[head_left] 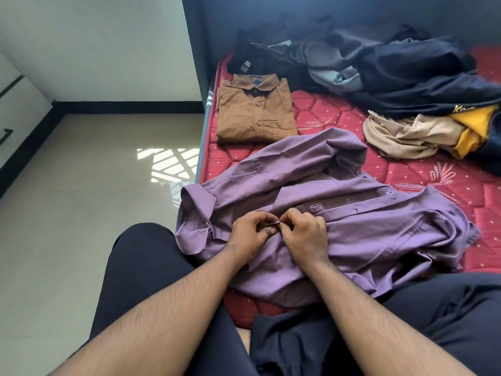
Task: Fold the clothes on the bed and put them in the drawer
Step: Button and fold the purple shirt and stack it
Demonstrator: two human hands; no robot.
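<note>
A purple shirt [311, 185] lies spread and rumpled on the red mattress [339, 115] right in front of me. My left hand [250, 233] and my right hand [305, 234] meet at its button placket near the collar, and the fingers of both pinch the fabric there. A brown shirt [254, 112], folded with its buttons up, lies beyond the purple one near the bed's left edge. A folded black garment [252, 59] sits behind it.
A heap of dark and grey clothes [393, 61] covers the back of the bed. A beige garment [406, 134] and a navy and yellow one [471, 126] lie at the right. Tiled floor [81, 199] lies to the left. My dark-trousered legs are in the foreground.
</note>
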